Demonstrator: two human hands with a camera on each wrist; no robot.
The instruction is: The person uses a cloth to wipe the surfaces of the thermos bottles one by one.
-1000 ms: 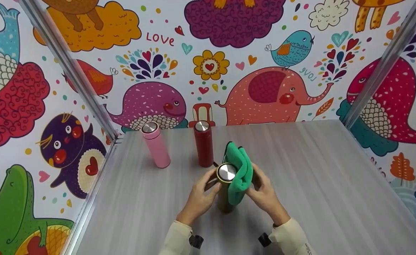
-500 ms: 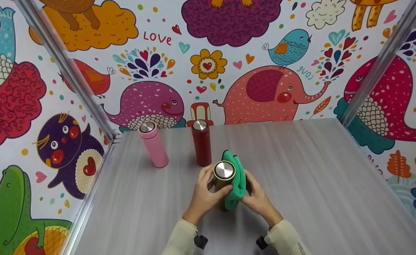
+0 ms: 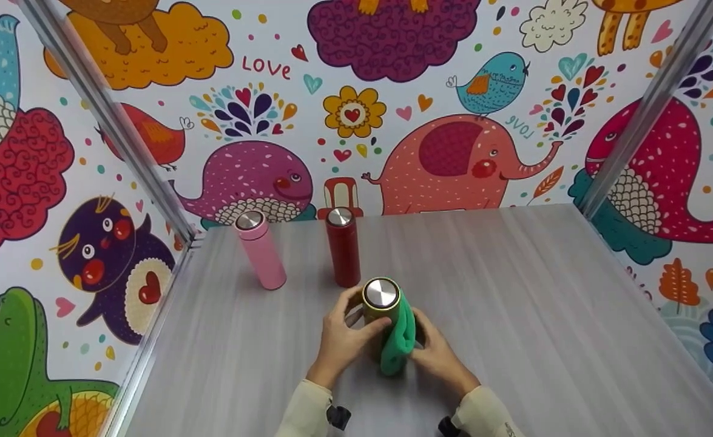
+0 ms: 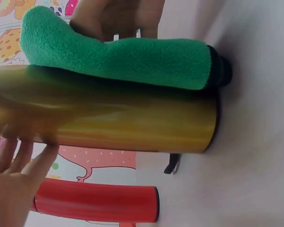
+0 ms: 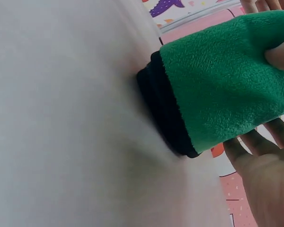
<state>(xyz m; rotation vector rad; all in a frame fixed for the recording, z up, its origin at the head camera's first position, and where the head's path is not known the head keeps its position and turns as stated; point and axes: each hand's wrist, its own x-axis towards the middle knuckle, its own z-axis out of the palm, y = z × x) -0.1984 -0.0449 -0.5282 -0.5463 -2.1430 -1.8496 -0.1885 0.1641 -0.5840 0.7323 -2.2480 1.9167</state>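
Note:
A golden thermos flask (image 3: 381, 294) with a silver lid stands upright in front of me. My left hand (image 3: 339, 343) grips its upper part, thumb on the near side and fingers curled round the left. Against the flask's right side, my right hand (image 3: 440, 357) holds a folded green cloth (image 3: 400, 340). In the right wrist view, the thumb lies on the green cloth (image 5: 227, 80), fingers at its far edge. The left wrist view shows the cloth (image 4: 118, 59) lying along the golden flask (image 4: 132, 120), its dark-trimmed end near the base.
A red thermos flask (image 3: 344, 252) stands just behind the golden one, and a pink thermos flask (image 3: 261, 255) farther left. A small black strap (image 4: 173, 163) shows beyond the golden flask. Patterned panels with metal posts (image 3: 653, 115) border the grey table (image 3: 514, 291).
The green cloth has moved down along the golden flask's side, so its top no longer rises above the lid. My right hand has lowered with it; the left keeps its grip.

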